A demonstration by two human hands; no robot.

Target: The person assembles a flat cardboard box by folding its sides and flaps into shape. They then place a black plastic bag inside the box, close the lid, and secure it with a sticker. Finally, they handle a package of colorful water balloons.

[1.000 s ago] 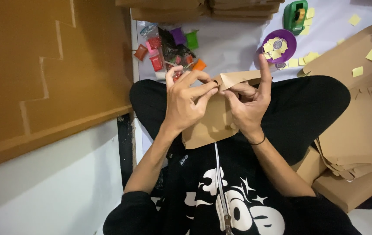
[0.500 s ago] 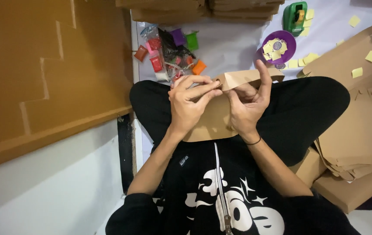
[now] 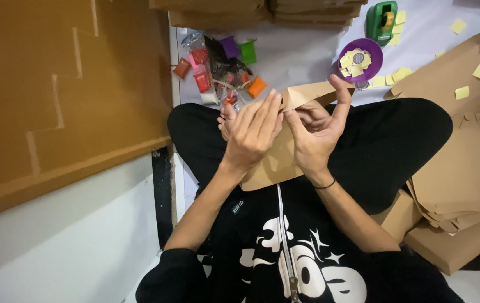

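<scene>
We are folding a brown paper bag (image 3: 285,157): left hand (image 3: 251,134) pressing flat, fingers open; right hand (image 3: 315,132) pinching the top flap. Crease seems partly formed; closing remains.

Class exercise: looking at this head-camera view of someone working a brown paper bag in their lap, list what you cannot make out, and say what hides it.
- Head view: middle of the brown paper bag, covered by the left hand and right hand.
- Small coloured packets: too small to identify.
- Stacked cardboard: cut off by the top edge.
- Flat cardboard pieces: cut off by the right edge.
</scene>
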